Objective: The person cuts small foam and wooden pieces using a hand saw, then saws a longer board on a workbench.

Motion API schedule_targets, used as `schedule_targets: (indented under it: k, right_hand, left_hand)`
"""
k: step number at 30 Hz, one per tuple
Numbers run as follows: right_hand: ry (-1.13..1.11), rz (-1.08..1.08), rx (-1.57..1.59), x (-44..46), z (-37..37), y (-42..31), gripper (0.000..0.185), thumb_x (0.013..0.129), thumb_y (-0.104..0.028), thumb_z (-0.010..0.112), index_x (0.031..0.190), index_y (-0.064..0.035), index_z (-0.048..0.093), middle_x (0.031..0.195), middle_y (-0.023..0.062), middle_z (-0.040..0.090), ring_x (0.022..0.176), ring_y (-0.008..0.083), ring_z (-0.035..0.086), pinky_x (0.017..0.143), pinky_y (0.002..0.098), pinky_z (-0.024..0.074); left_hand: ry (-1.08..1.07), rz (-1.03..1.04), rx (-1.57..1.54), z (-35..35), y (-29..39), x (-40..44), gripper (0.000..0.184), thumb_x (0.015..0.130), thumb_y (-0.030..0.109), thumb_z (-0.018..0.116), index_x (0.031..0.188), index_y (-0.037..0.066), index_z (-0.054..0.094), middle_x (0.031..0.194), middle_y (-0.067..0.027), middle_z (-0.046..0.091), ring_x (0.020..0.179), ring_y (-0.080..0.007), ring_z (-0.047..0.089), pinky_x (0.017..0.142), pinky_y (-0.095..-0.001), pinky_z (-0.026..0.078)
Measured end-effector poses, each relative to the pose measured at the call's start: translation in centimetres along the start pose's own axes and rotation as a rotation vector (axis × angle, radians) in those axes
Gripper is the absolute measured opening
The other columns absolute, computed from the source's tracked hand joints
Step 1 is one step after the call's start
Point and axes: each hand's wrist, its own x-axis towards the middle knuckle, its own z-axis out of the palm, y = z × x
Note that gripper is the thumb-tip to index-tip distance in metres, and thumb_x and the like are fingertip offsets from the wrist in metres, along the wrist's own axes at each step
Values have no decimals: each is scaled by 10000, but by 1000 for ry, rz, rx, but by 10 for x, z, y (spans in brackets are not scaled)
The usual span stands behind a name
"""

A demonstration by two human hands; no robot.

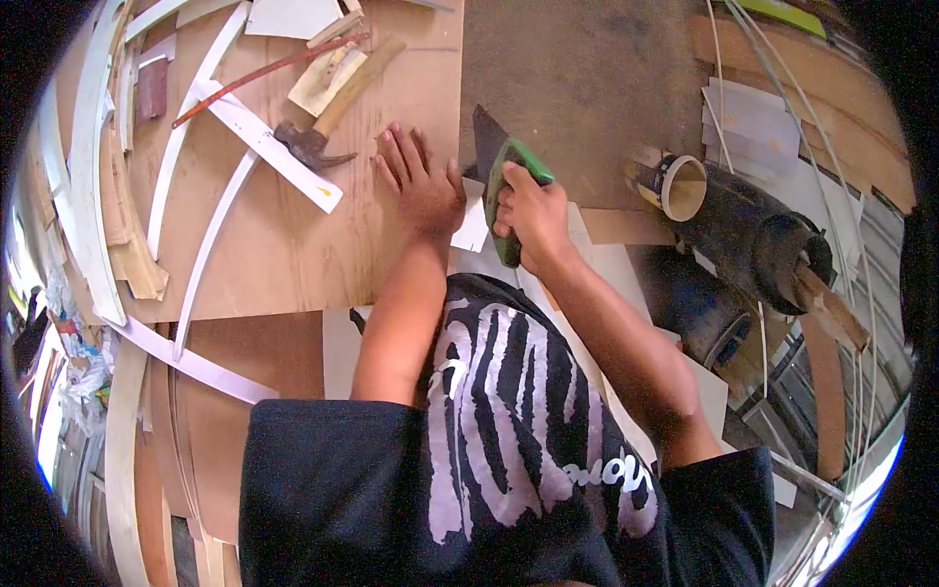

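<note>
Green saw [496, 181]: by the board's [293, 259] right edge, contact unclear; stroke straight
Right hand [534, 213]: clamped on saw
Left hand [426, 188]: flat on board; press

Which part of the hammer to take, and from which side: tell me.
Best, I'd judge, its wooden handle, from the right: it slants away from the metal head, with bare board on that side and a wood block along its left.
</note>
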Motion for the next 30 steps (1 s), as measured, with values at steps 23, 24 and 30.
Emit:
schedule_targets:
  k: [23,24,30]
  right_hand:
    - [-152,-39,-155,22,23,-22,331,999,-235,643,737,-130,472,586,-60,402,432,73,356,398,276,284]
    - [-121,-32,-171,21,23,-22,325,1000,-237,643,742,-128,478,584,-61,400,431,73,356,398,277,287]
    - [-105,-35,-116,15,16,-24,283,995,-247,659,798,-108,512,629,-41,434,467,75,393,410,280,311]
  left_hand:
    - [-27,-97,100,2,7,18,647,1043,344,414,1523,-77,308,1644,-243,216,1550,-387,140,1246,-547,83]
    - [-16,-107,67,-1,8,19,645,1046,347,403,1517,-85,315,1643,-250,213,1550,-390,136,1247,-545,82]
    - [22,-101,64,-3,13,19,647,1048,360,399,1501,-99,344,1629,-267,239,1541,-405,162,1245,-555,92]
